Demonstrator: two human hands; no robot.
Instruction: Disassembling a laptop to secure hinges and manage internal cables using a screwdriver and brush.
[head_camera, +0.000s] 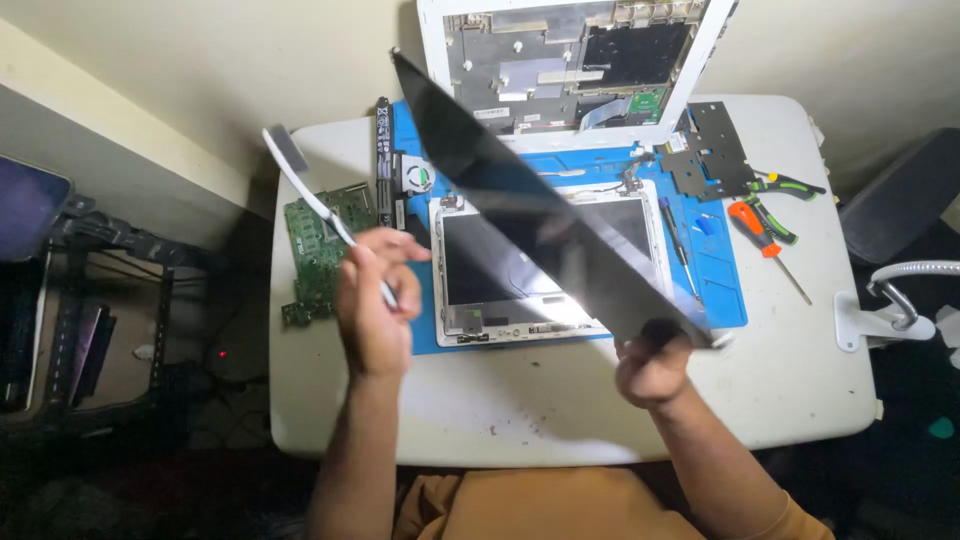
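Green circuit board (318, 245), blue mat (722, 285), orange screwdriver (762, 240), fan (413, 178) on white table (560, 400).

Bare forearms; mustard-orange short sleeve, matching garment.

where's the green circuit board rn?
Head view: the green circuit board lies flat at the left edge of the white table, just left of the blue mat, beyond the left hand.
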